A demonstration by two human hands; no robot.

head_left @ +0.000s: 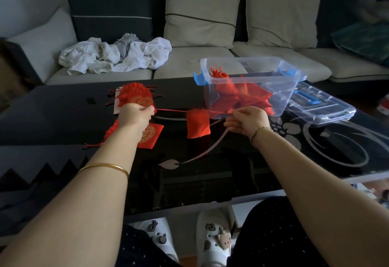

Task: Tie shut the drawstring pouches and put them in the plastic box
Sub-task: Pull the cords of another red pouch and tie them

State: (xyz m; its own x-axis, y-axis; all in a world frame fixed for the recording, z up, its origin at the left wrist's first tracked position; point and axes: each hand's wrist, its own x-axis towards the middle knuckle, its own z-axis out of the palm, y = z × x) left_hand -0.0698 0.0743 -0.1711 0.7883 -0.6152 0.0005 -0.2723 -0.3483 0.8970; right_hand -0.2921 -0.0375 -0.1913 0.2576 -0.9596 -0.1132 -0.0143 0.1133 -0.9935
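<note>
A person sits at a black glass table (210, 174) with both arms stretched forward. The left hand (134, 116) is closed in a fist around one end of a red drawstring (174, 110), and the right hand (248, 122) pinches the other end between thumb and fingertips. The cord is stretched tight between them. A small red pouch (197, 125) hangs from its middle, just above the tabletop. Just beyond the right hand stands the clear plastic box (280, 98), open, near the table's far edge, with red pouches (227, 92) piled inside. Its lid (322, 108) lies flat beside it, toward the right edge. A stack of red pouches (136, 95) sits behind the left hand, and one flat pouch (151, 134) lies under that wrist. Bare glass runs between the forearms to the near edge. A sofa (189, 62) stands behind.
</note>
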